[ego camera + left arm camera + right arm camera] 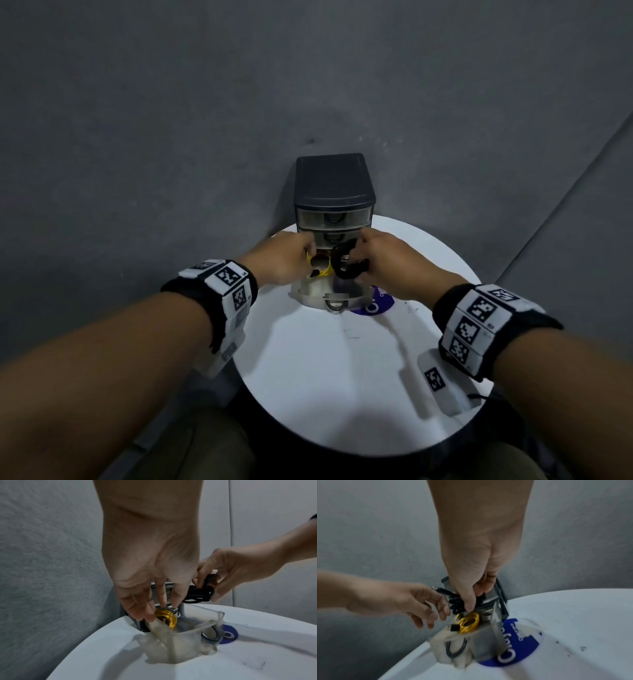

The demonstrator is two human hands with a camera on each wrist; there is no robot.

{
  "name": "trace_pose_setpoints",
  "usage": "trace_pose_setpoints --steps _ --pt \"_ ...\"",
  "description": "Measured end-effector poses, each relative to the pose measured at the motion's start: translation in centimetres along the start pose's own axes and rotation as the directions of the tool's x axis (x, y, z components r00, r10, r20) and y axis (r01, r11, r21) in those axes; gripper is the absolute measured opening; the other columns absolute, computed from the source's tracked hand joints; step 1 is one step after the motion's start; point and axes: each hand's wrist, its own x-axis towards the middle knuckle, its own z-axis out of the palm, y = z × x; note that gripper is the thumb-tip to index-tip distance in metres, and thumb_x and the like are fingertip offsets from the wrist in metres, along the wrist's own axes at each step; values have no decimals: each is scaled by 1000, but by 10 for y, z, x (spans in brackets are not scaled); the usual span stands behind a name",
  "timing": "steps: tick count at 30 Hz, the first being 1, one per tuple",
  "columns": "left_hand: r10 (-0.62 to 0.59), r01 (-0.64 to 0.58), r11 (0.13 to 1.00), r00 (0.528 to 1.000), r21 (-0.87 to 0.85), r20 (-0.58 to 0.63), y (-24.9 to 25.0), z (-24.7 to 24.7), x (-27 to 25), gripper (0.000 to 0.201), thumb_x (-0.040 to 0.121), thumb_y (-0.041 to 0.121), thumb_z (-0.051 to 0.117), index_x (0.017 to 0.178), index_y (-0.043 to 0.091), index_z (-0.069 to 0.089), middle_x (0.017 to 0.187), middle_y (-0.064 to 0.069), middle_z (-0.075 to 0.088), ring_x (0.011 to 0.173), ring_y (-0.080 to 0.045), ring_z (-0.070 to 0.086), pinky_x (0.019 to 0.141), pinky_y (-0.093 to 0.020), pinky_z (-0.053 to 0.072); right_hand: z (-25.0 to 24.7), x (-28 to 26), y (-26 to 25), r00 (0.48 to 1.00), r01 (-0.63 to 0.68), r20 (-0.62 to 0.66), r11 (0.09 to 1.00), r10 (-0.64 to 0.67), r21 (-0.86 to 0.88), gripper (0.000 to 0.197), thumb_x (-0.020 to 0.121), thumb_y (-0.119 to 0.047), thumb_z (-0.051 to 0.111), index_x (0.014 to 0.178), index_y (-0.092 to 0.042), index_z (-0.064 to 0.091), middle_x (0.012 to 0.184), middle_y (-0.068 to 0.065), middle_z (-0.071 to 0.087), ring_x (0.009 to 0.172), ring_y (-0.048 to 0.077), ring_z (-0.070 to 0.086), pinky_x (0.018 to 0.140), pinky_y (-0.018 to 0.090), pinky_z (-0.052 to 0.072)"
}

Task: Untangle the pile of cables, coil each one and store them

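1. A small drawer unit (334, 192) stands at the far edge of the round white bench (342, 377), and its bottom drawer (204, 624) is pulled out toward the person, which I take to be so that coiled cables can drop straight in.
2. A coiled yellow cable (167, 619) already lies inside that drawer, near its back (a silver coil seems to sit behind it, too blurred to be sure).
3. The left hand (150, 574) reaches down with fingers straight and slightly spread, tips at the yellow cable and the drawer's left wall, gripping nothing; it probably steadies or tucks the coil.
4. The right hand (474, 582) has thumb and fingers curled round a coiled black cable (464, 603), held just above the open drawer, likely for lowering beside the yellow one.
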Motion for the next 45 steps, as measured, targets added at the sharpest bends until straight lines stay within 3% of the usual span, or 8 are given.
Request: trace_pose_setpoints --steps 7,11,16,19,22,33,40,45 --pt "-25 0 982 991 188 131 -5 3 4 17 82 36 60 86 22 68 97 -2 69 89 -26 65 82 -42 58 26 4 -2 980 -50 183 989 75 -140 40 85 -6 58 119 -24 70 111 3 63 98 28 63 81 41 56" --pt "83 -89 996 964 -11 -251 -5 -8 10 13 92 17 59 95 27 66 100 3 68 86 -17 62 78 -39 56 28 -1 5 992 15 123 990 2 -140 33 89 -18 54 115 -29 70 109 -1 59 96 23 57 77 39 53" --pt "307 -322 944 767 76 -563 15 -35 19 35 91 18 58 126 26 57 123 4 50 114 -16 49 96 -37 45 35 0 11 995 50 99 974 -29 -219 22 99 -37 50 97 -28 71 93 -9 46 97 19 53 70 32 29" --pt "254 -234 967 886 99 -389 18 -37 33 58 98 33 57 152 37 36 160 -3 29 148 -26 27 118 -47 29 39 7 9 996 20 92 973 1 -228 24 99 -40 51 97 -28 72 93 -9 45 102 19 52 74 34 27" --pt "169 -158 985 970 73 -173 9 -27 43 58 105 43 44 158 43 21 170 -1 11 157 -23 6 125 -52 18 41 11 5 995 -29 84 978 47 -205 26 98 -42 52 97 -26 72 96 -7 50 106 20 52 76 36 30" --pt "171 -159 985 964 74 -203 8 -20 41 67 103 35 51 160 43 18 171 3 6 157 -18 -1 125 -45 19 50 36 -8 966 -247 35 955 256 -165 19 85 -41 72 92 -24 71 90 -2 55 99 22 51 79 38 36" --pt "159 -144 985 968 92 -194 7 -20 42 69 101 34 51 159 46 15 171 6 4 157 -16 -3 122 -51 26 47 9 7 997 -59 48 990 66 -129 10 90 -21 55 85 -25 62 92 -8 52 92 17 53 74 36 22" --pt "159 -141 985 967 101 -201 7 -19 41 69 101 31 50 159 46 15 170 7 4 157 -14 -3 120 -49 26 37 -6 12 992 87 102 976 -68 -198 21 92 -42 50 105 -33 63 98 -10 52 87 13 49 78 36 21"
